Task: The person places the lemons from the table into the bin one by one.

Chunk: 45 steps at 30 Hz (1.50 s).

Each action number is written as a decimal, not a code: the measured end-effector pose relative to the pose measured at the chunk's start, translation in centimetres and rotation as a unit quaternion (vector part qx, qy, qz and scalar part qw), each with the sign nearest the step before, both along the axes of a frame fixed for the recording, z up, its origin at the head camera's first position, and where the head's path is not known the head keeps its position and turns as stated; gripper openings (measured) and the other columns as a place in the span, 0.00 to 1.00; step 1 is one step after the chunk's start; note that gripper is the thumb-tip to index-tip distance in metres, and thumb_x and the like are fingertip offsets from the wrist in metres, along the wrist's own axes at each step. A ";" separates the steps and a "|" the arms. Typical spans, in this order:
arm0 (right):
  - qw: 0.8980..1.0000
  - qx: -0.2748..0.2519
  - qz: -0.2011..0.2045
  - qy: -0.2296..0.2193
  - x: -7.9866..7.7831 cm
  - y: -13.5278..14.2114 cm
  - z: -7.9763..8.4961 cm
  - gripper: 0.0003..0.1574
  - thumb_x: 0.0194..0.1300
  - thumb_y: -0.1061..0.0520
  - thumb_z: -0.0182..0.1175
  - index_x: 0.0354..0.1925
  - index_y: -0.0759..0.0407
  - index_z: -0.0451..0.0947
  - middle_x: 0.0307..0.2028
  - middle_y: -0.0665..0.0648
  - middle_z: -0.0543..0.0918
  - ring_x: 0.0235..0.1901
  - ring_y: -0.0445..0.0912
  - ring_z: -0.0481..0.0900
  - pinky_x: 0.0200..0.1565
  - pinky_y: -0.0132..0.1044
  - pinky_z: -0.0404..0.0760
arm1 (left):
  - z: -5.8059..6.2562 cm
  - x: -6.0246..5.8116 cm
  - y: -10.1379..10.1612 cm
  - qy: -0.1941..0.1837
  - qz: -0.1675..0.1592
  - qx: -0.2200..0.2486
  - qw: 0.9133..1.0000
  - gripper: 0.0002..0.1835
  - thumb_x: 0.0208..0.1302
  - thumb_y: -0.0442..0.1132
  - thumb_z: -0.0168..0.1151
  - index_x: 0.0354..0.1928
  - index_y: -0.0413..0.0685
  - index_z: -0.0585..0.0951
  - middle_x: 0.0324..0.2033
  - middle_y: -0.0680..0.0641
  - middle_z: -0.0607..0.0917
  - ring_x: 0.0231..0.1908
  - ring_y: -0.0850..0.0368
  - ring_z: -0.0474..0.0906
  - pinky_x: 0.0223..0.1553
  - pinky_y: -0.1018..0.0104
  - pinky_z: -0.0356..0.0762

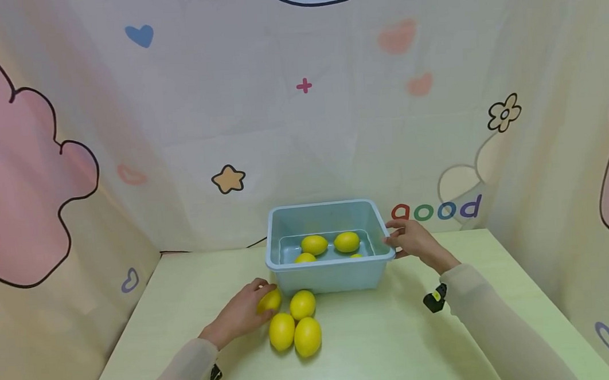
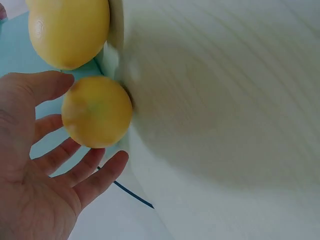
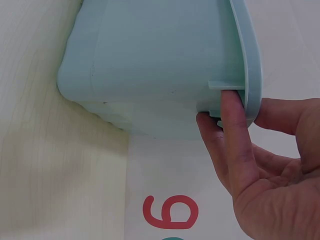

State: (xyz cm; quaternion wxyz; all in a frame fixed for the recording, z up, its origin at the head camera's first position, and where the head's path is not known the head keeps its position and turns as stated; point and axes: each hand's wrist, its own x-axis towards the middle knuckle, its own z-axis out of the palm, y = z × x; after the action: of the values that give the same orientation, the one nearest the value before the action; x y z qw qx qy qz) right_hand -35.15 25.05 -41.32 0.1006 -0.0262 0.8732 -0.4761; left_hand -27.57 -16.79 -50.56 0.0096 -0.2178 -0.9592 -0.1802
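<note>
Left hand (image 1: 238, 312) curls thumb and fingers round a smooth yellow oval lemon (image 1: 269, 301); long axis partly hidden. Three matching lemons (image 1: 282, 332) sit at its 3 to 5 o'clock on the pale wood-grain table (image 1: 395, 346); nearest two point roughly 12–6. At 1–2 o'clock, light-blue rectangular plastic bin (image 1: 332, 277), long axis 9–3, holds more lemons (image 1: 314, 245). Right hand (image 1: 416, 242) clamps its 3 o'clock rim.

Lettering "good" (image 1: 438, 211) legible in red, green, blue and purple on the cloth backdrop (image 1: 333, 137); red plus sign (image 1: 304, 85) higher on same cloth.
</note>
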 end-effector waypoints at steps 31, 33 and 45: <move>1.000 -0.013 0.005 -0.003 0.4 -0.1 -0.4 0.35 0.67 0.60 0.60 0.68 0.67 0.61 0.51 0.69 0.77 0.39 0.50 0.83 0.41 0.43 0.88 | -1.7 -1.0 0.6 0.011 0.013 -0.049 0.999 0.21 0.58 0.45 0.68 0.52 0.51 0.76 0.37 0.49 0.78 0.33 0.54 0.72 0.33 0.59 0.77; 1.000 -0.014 0.007 -0.003 0.4 -0.2 -0.3 0.36 0.67 0.60 0.60 0.69 0.67 0.61 0.52 0.70 0.76 0.40 0.51 0.83 0.42 0.45 0.88 | -1.7 -1.1 0.6 0.018 0.015 -0.056 0.998 0.18 0.56 0.44 0.67 0.48 0.50 0.78 0.31 0.51 0.76 0.29 0.55 0.70 0.29 0.61 0.73; 1.000 -0.018 0.010 -0.006 0.2 0.2 -0.1 0.36 0.68 0.60 0.59 0.69 0.66 0.60 0.53 0.70 0.75 0.43 0.55 0.83 0.43 0.44 0.88 | -1.2 -0.7 0.3 -0.010 0.045 -0.039 0.998 0.15 0.52 0.47 0.68 0.42 0.51 0.82 0.26 0.52 0.75 0.24 0.56 0.69 0.27 0.62 0.70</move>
State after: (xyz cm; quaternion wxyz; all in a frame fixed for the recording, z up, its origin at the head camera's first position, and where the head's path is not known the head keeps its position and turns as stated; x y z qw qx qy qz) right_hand -34.94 25.27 -41.41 0.1098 -0.0340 0.8637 -0.4908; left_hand -28.27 -16.51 -51.74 -0.0003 -0.1729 -0.9743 -0.1443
